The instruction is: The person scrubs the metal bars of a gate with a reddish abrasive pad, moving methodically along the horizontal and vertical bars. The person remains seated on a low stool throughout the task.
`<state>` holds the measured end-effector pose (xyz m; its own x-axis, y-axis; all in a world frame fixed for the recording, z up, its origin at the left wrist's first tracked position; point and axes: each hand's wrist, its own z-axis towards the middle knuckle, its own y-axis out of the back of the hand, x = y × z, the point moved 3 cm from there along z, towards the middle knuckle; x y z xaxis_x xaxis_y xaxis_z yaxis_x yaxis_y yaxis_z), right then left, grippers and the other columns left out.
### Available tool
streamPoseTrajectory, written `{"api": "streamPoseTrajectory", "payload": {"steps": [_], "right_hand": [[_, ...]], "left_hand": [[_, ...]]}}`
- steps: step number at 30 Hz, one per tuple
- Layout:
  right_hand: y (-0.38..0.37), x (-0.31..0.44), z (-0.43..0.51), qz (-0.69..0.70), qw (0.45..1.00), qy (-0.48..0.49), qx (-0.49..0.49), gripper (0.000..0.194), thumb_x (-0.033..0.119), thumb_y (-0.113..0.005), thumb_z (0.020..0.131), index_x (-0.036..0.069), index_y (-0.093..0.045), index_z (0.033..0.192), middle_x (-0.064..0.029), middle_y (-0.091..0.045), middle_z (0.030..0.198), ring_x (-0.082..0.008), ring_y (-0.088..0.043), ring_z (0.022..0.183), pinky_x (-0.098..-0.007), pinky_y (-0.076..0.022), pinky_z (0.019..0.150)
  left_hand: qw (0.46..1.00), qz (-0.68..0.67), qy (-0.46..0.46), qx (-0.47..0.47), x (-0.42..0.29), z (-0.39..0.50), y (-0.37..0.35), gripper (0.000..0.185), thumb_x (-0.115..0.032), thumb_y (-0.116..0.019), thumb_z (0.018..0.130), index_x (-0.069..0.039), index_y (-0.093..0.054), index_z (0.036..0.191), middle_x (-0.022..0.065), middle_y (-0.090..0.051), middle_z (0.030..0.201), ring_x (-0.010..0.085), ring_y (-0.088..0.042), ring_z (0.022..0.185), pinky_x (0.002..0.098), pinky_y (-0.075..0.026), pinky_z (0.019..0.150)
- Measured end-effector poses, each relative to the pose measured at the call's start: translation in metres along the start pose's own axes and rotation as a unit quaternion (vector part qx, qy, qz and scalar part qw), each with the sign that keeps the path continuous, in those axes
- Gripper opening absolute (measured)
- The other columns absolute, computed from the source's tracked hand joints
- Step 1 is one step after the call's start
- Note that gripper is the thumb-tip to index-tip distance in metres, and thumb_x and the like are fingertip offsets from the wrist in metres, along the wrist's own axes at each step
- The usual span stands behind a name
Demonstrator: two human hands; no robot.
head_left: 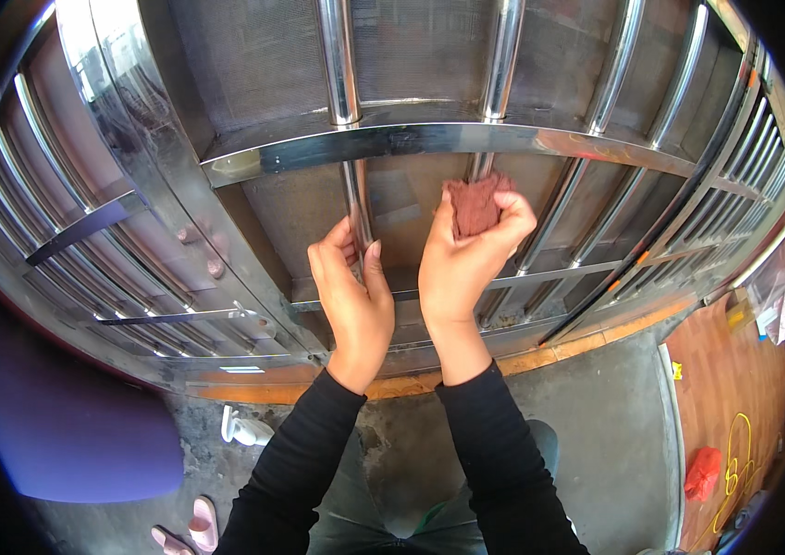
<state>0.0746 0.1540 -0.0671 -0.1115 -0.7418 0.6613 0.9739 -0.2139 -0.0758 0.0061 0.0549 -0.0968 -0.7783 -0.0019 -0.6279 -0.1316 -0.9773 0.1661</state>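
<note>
My left hand (357,298) is wrapped around the lower part of a shiny metal bar (357,194) in a stainless-steel barred door. In my right hand (465,270) is a bunched reddish-brown cloth (477,208), pressed around or against the neighbouring bar (481,165); the cloth hides where they meet. A flat polished crossbar (399,141) runs above both hands. Behind the bars is a dark mesh screen (420,62).
A door handle with a lock (253,319) is at the left. On the concrete floor (600,430) are a white bottle (250,431) and pink slippers (203,524). A purple surface (80,423) fills the lower left. At right lie a red plastic bag (703,474) and a yellow cord (732,475).
</note>
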Motion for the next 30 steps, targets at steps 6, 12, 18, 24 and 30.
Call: {"api": "streamPoseTrajectory", "payload": {"steps": [6, 12, 18, 24, 30], "right_hand": [[0.017, -0.031, -0.034, -0.049, 0.994, -0.082, 0.059, 0.054, 0.01, -0.082, 0.074, 0.005, -0.046, 0.114, -0.018, -0.054, 0.108, -0.0389, -0.052, 0.107, -0.0463, -0.0355, 0.093], [0.045, -0.04, -0.045, -0.162, 0.975, -0.013, 0.154, 0.055, 0.01, -0.083, 0.069, 0.008, -0.048, 0.11, -0.0134, -0.061, 0.099, -0.0351, -0.056, 0.1, -0.0443, -0.0369, 0.089], [0.066, -0.053, -0.031, -0.16, 0.955, 0.065, 0.24, 0.049, 0.006, -0.08, 0.066, 0.01, -0.053, 0.106, -0.0104, -0.063, 0.093, -0.032, -0.059, 0.092, -0.0416, -0.0402, 0.083], [0.093, -0.066, -0.009, -0.17, 0.934, 0.098, 0.298, 0.047, 0.003, -0.076, 0.064, 0.011, -0.055, 0.106, -0.0084, -0.062, 0.098, -0.0302, -0.057, 0.099, -0.0422, -0.0396, 0.089], [0.075, -0.058, -0.034, -0.179, 0.922, 0.141, 0.314, 0.049, 0.003, -0.073, 0.064, 0.01, -0.055, 0.109, -0.0115, -0.062, 0.1, -0.0351, -0.051, 0.113, -0.0463, -0.0362, 0.093]], "left_hand": [[0.999, -0.034, 0.009, -0.012, -0.002, 0.001, 0.0, 0.035, 0.002, -0.064, 0.091, 0.001, -0.052, 0.124, 0.0148, -0.052, 0.104, 0.026, -0.059, 0.091, 0.0356, -0.049, 0.082], [0.999, -0.047, 0.022, -0.015, -0.002, 0.001, 0.001, 0.035, 0.001, -0.064, 0.091, 0.002, -0.052, 0.124, 0.0137, -0.053, 0.106, 0.0239, -0.06, 0.093, 0.0345, -0.05, 0.083], [0.998, -0.059, 0.021, -0.008, 0.003, 0.003, 0.001, 0.034, 0.0, -0.065, 0.092, 0.003, -0.053, 0.123, 0.0126, -0.056, 0.11, 0.0206, -0.061, 0.093, 0.032, -0.051, 0.084], [0.997, -0.073, 0.006, -0.001, 0.009, 0.001, -0.002, 0.035, 0.001, -0.063, 0.09, 0.002, -0.051, 0.122, 0.0151, -0.055, 0.106, 0.026, -0.055, 0.094, 0.037, -0.046, 0.085], [0.997, -0.071, 0.011, -0.008, 0.011, 0.0, -0.005, 0.035, 0.001, -0.063, 0.09, 0.002, -0.05, 0.123, 0.0152, -0.055, 0.107, 0.0267, -0.053, 0.095, 0.038, -0.045, 0.086]]}}
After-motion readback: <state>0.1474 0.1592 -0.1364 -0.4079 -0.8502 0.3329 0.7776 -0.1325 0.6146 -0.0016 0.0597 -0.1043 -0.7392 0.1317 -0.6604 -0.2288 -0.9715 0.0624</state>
